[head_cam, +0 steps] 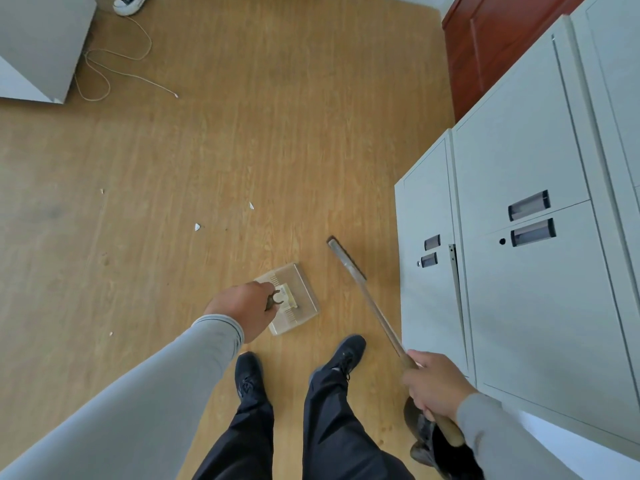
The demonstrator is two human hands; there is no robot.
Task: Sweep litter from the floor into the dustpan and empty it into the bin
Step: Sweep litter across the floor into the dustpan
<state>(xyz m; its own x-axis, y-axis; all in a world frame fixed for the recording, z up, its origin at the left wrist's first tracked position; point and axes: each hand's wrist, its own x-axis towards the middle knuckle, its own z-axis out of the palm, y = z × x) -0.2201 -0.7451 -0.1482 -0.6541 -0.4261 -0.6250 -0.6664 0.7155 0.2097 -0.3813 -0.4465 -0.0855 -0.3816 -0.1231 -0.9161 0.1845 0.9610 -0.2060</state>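
Observation:
My left hand [247, 308] grips the top of the handle of a translucent dustpan [298, 289] that stands on the wooden floor just ahead of my feet. My right hand [434, 384] is closed around the wooden handle of a broom [367, 299], whose dark head [341, 252] rests on the floor to the right of the dustpan. Small white scraps of litter lie on the floor ahead and to the left: one [197, 227], another [251, 205], and a smaller one [101, 191]. No bin shows in view.
Grey metal cabinets [519, 237] stand close on the right, with a red-brown door [485, 46] behind them. A grey furniture piece [38, 46] is at the far left, a thin white cord [114, 60] lies by it, and a sneaker [130, 3] sits at the top.

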